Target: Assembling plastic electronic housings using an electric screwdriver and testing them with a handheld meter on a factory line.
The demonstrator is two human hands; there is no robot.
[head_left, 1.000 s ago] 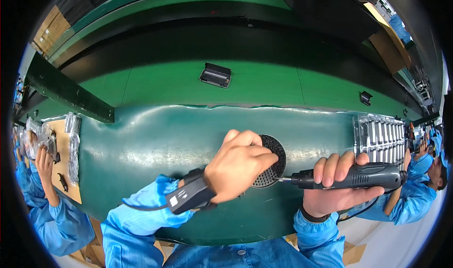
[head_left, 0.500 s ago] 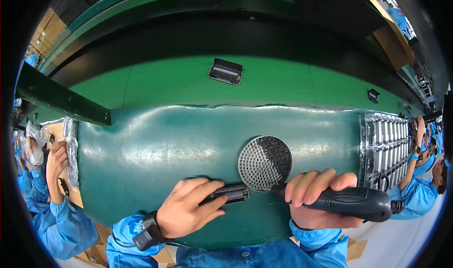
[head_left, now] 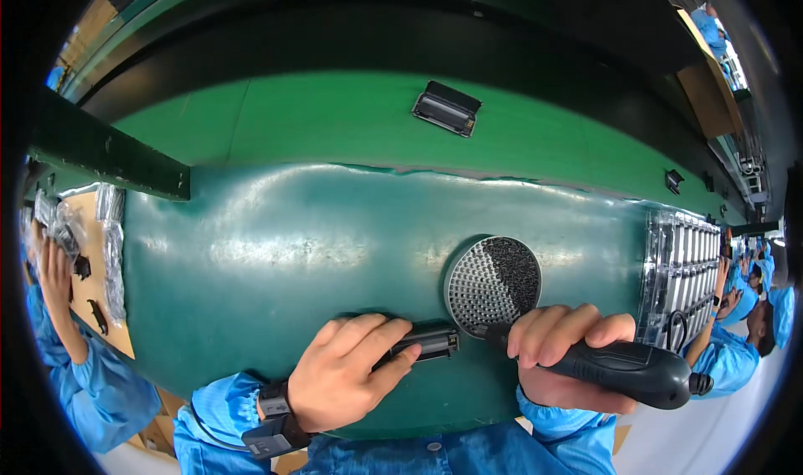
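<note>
My left hand (head_left: 345,376), now off the round dish (head_left: 470,295), half-curls around the black casing (head_left: 437,343), apparently steadying it; my right hand (head_left: 559,341) grips the corded screwdriver (head_left: 648,373) firmly.

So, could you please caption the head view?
Left hand holding black rectangular part, right hand gripping dark cylindrical tool near round silver dish.

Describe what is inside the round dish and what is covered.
Inside the round dish, small dark pieces are heaped at the right; a dotted grid shows at left. The heap hides the floor beneath; right-hand fingers and the dark tool cover part of the lower edge.
</note>
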